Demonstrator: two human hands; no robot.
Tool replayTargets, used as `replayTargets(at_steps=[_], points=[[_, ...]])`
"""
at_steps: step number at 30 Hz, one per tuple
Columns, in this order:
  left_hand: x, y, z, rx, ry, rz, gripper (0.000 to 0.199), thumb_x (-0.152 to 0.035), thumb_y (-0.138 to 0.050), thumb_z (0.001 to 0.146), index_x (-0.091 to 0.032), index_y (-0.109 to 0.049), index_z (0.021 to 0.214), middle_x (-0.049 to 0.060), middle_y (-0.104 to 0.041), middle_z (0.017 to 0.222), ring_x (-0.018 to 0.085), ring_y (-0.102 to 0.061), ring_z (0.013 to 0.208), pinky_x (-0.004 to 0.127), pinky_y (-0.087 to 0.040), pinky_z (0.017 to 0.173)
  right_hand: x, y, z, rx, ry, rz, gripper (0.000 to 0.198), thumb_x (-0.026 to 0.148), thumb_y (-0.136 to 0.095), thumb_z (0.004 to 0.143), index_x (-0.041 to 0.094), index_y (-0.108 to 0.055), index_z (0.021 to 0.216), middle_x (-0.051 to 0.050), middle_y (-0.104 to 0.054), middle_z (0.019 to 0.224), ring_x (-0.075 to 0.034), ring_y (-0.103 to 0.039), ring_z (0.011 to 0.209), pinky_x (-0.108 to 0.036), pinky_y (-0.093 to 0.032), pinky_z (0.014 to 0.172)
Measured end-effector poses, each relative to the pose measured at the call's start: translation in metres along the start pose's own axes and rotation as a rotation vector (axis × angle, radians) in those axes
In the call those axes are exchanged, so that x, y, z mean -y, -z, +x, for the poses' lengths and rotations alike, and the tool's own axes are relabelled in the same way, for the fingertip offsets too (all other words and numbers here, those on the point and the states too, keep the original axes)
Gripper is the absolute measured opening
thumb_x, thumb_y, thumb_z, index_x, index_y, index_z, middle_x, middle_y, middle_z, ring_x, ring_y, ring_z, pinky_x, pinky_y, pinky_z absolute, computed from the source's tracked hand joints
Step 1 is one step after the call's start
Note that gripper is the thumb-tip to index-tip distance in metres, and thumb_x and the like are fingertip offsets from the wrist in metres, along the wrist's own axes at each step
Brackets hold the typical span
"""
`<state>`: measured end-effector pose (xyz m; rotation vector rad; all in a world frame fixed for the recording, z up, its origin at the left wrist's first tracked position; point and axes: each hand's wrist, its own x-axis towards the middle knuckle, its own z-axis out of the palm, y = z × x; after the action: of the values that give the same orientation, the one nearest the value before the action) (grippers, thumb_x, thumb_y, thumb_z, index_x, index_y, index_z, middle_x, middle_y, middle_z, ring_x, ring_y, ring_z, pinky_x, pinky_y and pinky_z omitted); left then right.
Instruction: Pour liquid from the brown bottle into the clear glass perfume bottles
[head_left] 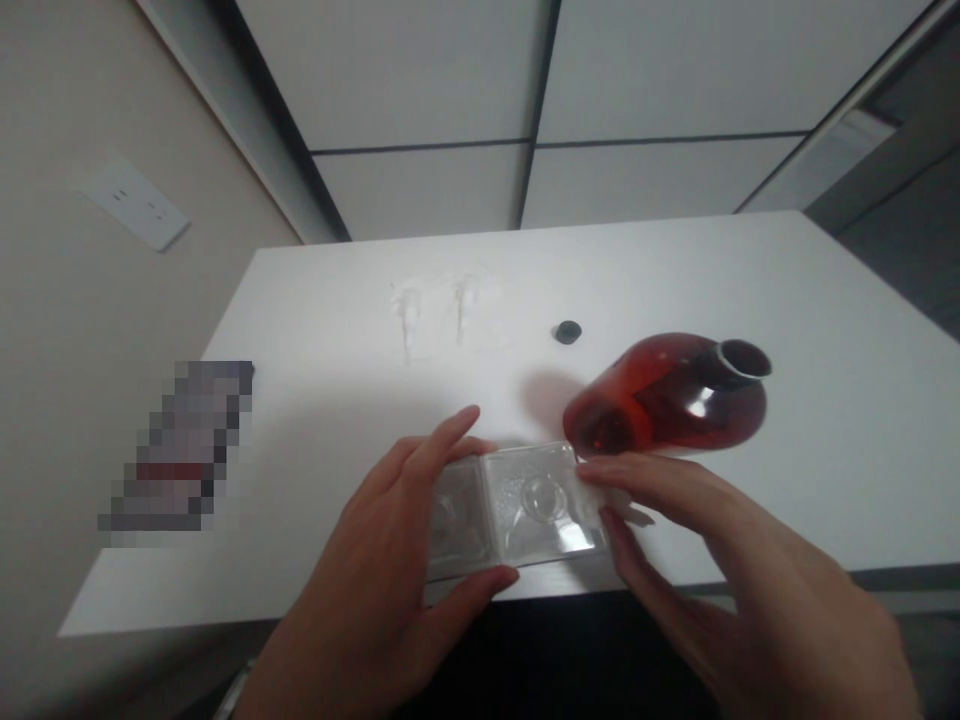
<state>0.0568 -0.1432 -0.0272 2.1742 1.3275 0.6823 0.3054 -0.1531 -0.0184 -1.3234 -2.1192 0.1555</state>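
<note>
A clear plastic case lies opened out at the table's front edge, a round raised shape in each square half. My left hand grips its left half, fingers along the far edge and thumb at the near edge. At the case's right end, my right hand pinches a small whitish piece between thumb and fingers; its kind is unclear. Just beyond that hand is a red translucent bottle with an open neck. A small black cap lies on the table behind the case.
Two pale, translucent slender items lie toward the back of the white table. A pixelated flat object rests at the left edge. White panels stand behind the table, and a wall socket is on the left wall.
</note>
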Motion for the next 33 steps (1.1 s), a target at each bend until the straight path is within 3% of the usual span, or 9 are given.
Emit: replayTargets(at_steps=[5,11,23,27,33], points=[[0.001,-0.001,0.000,-0.001,-0.011,-0.010,0.087,-0.053,-0.066,0.098,-0.040,-0.014,0.167,0.009,-0.063,0.144,0.033,-0.063,0.127,0.053,-0.057,0.106,0.005,-0.002,0.010,-0.075,0.014,-0.031,0.021,0.018,-0.052,0.106,0.024,-0.066,0.121,-0.005,-0.082,0.113,-0.020,-0.081,0.102,-0.029,-0.066,0.097],[0.000,0.000,0.001,-0.007,-0.043,0.002,0.085,-0.052,-0.067,0.099,-0.038,-0.016,0.166,0.010,-0.061,0.148,0.033,-0.061,0.131,0.055,-0.054,0.110,0.006,-0.014,0.021,0.011,0.083,0.030,0.034,0.008,-0.050,0.103,0.019,-0.063,0.133,-0.009,-0.080,0.123,-0.020,-0.078,0.110,-0.031,-0.066,0.096],[0.002,0.001,0.002,0.018,-0.040,-0.014,0.092,-0.044,-0.074,0.094,-0.036,-0.016,0.165,0.010,-0.062,0.146,0.032,-0.060,0.131,0.052,-0.053,0.109,0.009,0.000,-0.018,-0.018,-0.029,0.149,0.047,0.009,-0.056,0.101,0.023,-0.056,0.146,-0.006,-0.081,0.116,-0.017,-0.080,0.101,-0.026,-0.066,0.090],[0.001,0.002,0.002,0.031,-0.012,-0.006,0.094,-0.040,-0.076,0.092,-0.036,-0.017,0.165,0.010,-0.062,0.145,0.032,-0.060,0.132,0.054,-0.051,0.112,-0.008,0.007,-0.034,-0.102,-0.125,0.076,0.046,0.014,-0.058,0.101,0.025,-0.057,0.146,-0.004,-0.082,0.109,-0.018,-0.081,0.094,-0.028,-0.066,0.088],[-0.002,0.004,0.003,0.062,0.001,-0.008,0.091,-0.037,-0.075,0.093,-0.035,-0.017,0.163,0.010,-0.061,0.147,0.033,-0.058,0.135,0.059,-0.047,0.115,-0.062,0.019,-0.043,-0.277,-0.185,-0.206,0.025,0.017,-0.061,0.101,0.022,-0.071,0.123,-0.007,-0.081,0.112,-0.024,-0.080,0.095,-0.039,-0.066,0.086]])
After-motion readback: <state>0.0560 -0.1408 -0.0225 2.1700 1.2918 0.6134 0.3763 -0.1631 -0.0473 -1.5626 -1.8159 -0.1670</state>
